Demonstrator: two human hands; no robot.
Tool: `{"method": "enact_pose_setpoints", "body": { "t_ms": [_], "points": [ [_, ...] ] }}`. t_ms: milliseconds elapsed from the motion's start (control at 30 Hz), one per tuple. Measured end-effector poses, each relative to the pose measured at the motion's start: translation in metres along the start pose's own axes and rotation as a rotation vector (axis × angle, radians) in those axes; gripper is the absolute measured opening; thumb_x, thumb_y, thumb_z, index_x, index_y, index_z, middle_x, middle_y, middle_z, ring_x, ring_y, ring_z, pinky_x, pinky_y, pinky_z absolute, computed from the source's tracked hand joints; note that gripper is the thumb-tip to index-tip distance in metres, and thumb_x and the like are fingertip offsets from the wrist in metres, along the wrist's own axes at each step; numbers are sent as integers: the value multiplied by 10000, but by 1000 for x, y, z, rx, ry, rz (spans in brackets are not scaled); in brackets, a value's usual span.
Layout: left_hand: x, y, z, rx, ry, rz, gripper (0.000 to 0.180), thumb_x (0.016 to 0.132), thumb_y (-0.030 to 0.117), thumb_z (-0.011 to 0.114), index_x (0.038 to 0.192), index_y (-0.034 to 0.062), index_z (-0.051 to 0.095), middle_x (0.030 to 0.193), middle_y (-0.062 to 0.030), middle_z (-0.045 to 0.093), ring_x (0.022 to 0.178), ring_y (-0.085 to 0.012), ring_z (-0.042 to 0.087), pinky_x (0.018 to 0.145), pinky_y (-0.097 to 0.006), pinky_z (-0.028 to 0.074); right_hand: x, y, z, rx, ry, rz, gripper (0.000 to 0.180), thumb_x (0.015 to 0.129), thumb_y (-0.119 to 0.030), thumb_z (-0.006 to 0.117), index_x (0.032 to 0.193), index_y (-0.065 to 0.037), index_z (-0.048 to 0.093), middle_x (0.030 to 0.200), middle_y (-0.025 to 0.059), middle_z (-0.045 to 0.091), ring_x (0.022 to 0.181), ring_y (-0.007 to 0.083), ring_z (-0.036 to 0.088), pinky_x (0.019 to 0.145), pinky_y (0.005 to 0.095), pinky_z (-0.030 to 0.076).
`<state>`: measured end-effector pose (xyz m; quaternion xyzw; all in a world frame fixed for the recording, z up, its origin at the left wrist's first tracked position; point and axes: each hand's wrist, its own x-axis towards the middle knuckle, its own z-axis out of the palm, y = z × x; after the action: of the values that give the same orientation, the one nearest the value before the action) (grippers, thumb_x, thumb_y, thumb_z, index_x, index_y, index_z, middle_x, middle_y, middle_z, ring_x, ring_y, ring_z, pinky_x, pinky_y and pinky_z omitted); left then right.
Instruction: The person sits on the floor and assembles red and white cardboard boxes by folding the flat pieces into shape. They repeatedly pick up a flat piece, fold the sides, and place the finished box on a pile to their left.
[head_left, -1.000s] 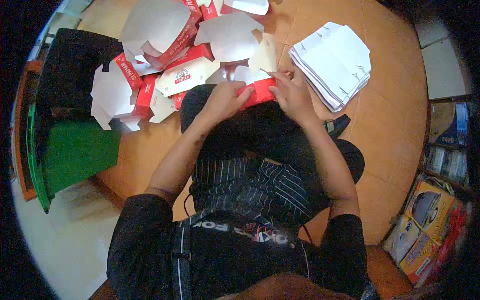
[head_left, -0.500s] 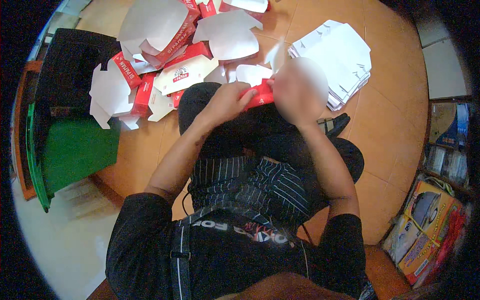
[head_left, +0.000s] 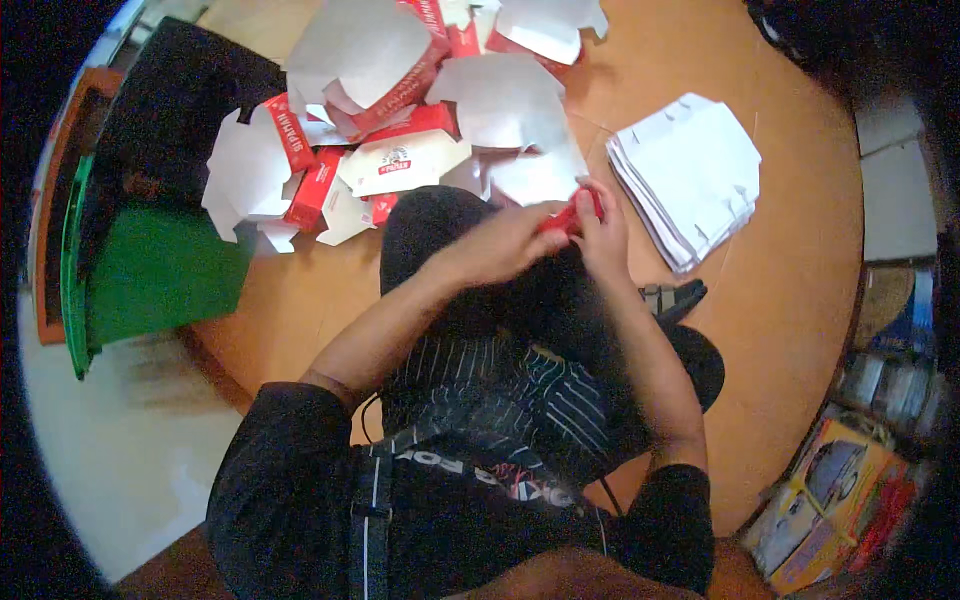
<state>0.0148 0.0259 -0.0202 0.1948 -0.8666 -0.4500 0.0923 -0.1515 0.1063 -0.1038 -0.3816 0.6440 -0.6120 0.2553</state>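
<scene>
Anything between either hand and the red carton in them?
Nothing visible: left hand and right hand are both directly on the red carton. The white stack lies right of the hands, not between.

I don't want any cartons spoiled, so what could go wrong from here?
The red carton, pinched between the left hand and right hand, might crease under the fingers. The loosely heaped cartons crowd the left knee, so a shift could crush one. The white stack has uneven edges and might slide if bumped.
</scene>
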Motion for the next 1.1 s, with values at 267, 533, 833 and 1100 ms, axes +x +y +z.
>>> {"method": "enact_pose_setpoints", "body": {
  "t_ms": [267, 533, 833, 1100],
  "points": [
    [-5, -11, -4, 128, 989, -39, 556, 895, 201, 681, 1360, -1, 451, 1189, -168, 576, 988, -298, 592, 882, -393, 469, 10, -7, -31, 534, 92, 254, 212, 820, 10, 539, 1023, -49, 545, 930, 27, 518, 841, 135, 510, 747, 280, 436],
    [4, -47, -35, -834, 395, -244, 697, 958, 222, 624, 1529, 44, 265, 1353, -102, 490, 1228, -210, 498, 1042, -352, 403, 12, -39, -48, 887, -208, 157, 302, 868, -219, 583, 1098, -43, 495, 1184, 161, 567, 1141, 246, 558, 960, 352, 478],
    [6, -27, -35, -570, 261, -345, 377, 962, 248, 646, 1249, 20, 560, 1136, -90, 631, 983, -182, 625, 869, -332, 511, 6, -38, -50, 392, -306, -25, 741, 907, -639, 520, 1255, 15, 553, 1492, 214, 409, 1375, 332, 388, 1167, 451, 237],
    [-16, 8, -23, -905, 600, -292, 553, 905, 369, 694, 1248, -50, 579, 1081, -120, 659, 921, -189, 631, 794, -345, 519, -8, -43, -44, 859, -194, 359, 652, 987, -470, 483, 1443, -14, 387, 1404, 197, 502, 1279, 318, 508, 1080, 441, 403]
  ]
}}
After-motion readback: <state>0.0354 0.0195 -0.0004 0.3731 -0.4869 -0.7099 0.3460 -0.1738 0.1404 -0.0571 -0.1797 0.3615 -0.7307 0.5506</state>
